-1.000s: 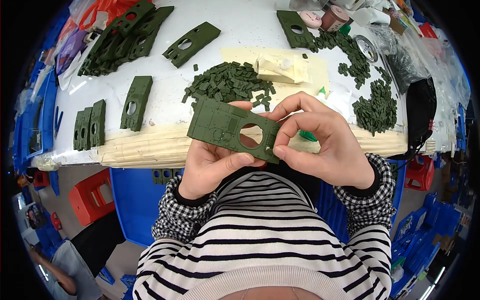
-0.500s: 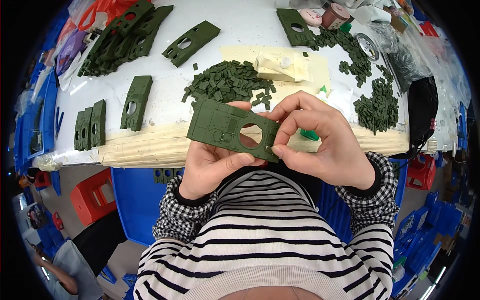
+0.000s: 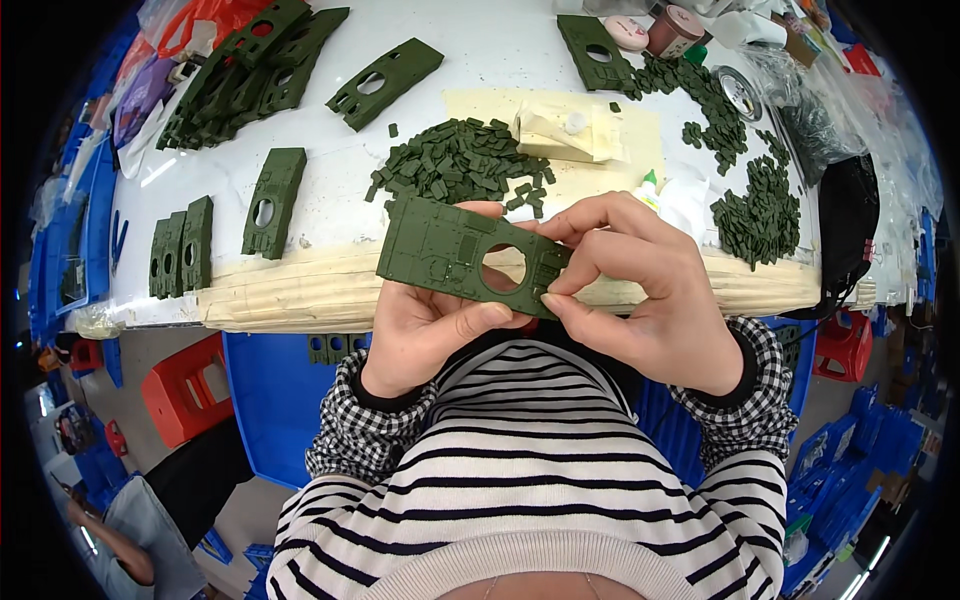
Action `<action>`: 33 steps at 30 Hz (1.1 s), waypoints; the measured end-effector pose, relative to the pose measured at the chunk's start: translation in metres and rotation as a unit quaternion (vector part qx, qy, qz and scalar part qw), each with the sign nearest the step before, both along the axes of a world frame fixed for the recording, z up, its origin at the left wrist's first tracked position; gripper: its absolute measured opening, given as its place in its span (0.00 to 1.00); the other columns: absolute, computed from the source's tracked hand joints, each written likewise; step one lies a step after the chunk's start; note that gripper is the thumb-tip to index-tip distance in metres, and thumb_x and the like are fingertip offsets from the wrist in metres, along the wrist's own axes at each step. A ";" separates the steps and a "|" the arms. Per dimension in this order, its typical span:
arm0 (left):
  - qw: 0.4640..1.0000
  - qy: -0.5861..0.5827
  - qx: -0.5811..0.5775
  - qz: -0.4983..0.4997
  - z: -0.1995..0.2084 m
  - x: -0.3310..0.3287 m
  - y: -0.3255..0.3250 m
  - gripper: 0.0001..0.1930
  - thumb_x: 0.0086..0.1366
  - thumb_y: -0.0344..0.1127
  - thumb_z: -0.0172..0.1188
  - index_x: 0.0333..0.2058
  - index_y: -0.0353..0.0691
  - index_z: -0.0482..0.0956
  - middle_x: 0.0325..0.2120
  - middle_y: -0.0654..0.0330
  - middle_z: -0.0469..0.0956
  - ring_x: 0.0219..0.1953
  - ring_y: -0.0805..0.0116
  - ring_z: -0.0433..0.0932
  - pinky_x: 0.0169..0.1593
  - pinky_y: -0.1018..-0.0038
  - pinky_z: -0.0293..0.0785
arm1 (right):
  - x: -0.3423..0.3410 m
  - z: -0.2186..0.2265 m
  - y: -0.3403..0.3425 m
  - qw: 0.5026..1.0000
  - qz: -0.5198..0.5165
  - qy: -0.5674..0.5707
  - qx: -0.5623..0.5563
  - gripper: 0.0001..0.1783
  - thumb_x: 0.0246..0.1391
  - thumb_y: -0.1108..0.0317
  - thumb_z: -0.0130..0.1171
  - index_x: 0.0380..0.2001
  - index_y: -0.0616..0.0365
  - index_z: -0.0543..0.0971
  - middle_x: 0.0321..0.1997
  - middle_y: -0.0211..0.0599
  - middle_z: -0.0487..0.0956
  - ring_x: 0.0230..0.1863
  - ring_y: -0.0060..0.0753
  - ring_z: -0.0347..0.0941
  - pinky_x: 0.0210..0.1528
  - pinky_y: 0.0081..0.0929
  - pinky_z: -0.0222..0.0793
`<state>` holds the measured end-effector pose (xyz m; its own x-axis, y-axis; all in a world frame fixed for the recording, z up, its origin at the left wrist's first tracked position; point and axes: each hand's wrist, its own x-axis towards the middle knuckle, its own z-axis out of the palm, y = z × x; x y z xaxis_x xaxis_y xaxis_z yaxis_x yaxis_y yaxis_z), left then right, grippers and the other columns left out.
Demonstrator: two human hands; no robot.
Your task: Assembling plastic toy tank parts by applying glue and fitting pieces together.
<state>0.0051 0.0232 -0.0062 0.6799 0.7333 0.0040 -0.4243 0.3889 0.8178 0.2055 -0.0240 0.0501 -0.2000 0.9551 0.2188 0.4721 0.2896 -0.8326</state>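
Observation:
A dark green plastic model tank hull [image 3: 425,243] with a large round hole is tilted in front of my chest. My left hand [image 3: 425,335] is closed around it from below, thumb along the near edge and fingers behind. My right hand [image 3: 650,290] is at the hull's right end. Its thumb and a fingertip are pinched together at the near corner, while another finger touches the far corner; anything between the pinched tips is too small or hidden to make out. Just beyond the hull is a heap of small green plastic pieces [image 3: 450,160].
More green hulls stand or lie at the left [image 3: 273,205], with a stack [image 3: 240,80] behind. Further small green pieces [image 3: 757,212] are heaped at right. A cream block [image 3: 568,133] and a green-tipped glue bottle [image 3: 649,190] sit beyond my right hand. A blue tray [image 3: 270,420] is under the table edge.
My right hand's fingers have shifted slightly at the hull's end, and the hand now covers the green lower part of the bottle. The left hand keeps its hold.

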 end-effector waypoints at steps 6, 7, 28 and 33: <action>1.000 -0.012 0.004 -0.007 -0.002 -0.001 0.001 0.33 0.58 0.20 0.58 0.59 0.32 0.52 0.53 0.45 0.65 0.48 0.59 0.75 0.47 0.67 0.80 | -0.001 0.002 -0.004 1.000 -0.003 -0.026 0.002 0.05 0.40 0.77 0.63 0.25 0.59 0.79 0.44 0.42 0.75 0.43 0.35 0.73 0.43 0.28 0.71; 1.000 -0.014 -0.003 -0.005 0.000 -0.001 0.001 0.33 0.58 0.20 0.58 0.60 0.32 0.52 0.54 0.45 0.64 0.49 0.58 0.74 0.47 0.67 0.80 | -0.001 0.002 -0.005 1.000 -0.010 -0.026 0.011 0.06 0.40 0.77 0.63 0.27 0.58 0.80 0.44 0.42 0.75 0.44 0.36 0.73 0.44 0.29 0.70; 0.997 -0.064 0.037 0.004 -0.003 0.002 0.004 0.35 0.57 0.23 0.60 0.59 0.35 0.51 0.58 0.39 0.59 0.46 0.61 0.75 0.45 0.69 0.80 | 0.005 -0.012 -0.025 0.989 -0.061 -0.001 0.136 0.30 0.36 0.58 0.72 0.45 0.56 0.78 0.49 0.45 0.70 0.49 0.43 0.67 0.50 0.34 0.66; 0.997 -0.067 0.036 0.001 -0.002 0.004 0.002 0.35 0.56 0.23 0.60 0.59 0.36 0.51 0.58 0.39 0.58 0.45 0.63 0.75 0.44 0.70 0.80 | -0.001 -0.015 -0.023 0.992 -0.063 0.004 0.108 0.40 0.35 0.60 0.73 0.53 0.64 0.70 0.50 0.46 0.68 0.52 0.42 0.66 0.52 0.33 0.65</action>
<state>0.0087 0.0250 -0.0084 0.6681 0.7292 0.1481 -0.5327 0.3296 0.7795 0.2040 -0.0472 0.0355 -0.0794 0.9031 0.4220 0.5087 0.4008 -0.7619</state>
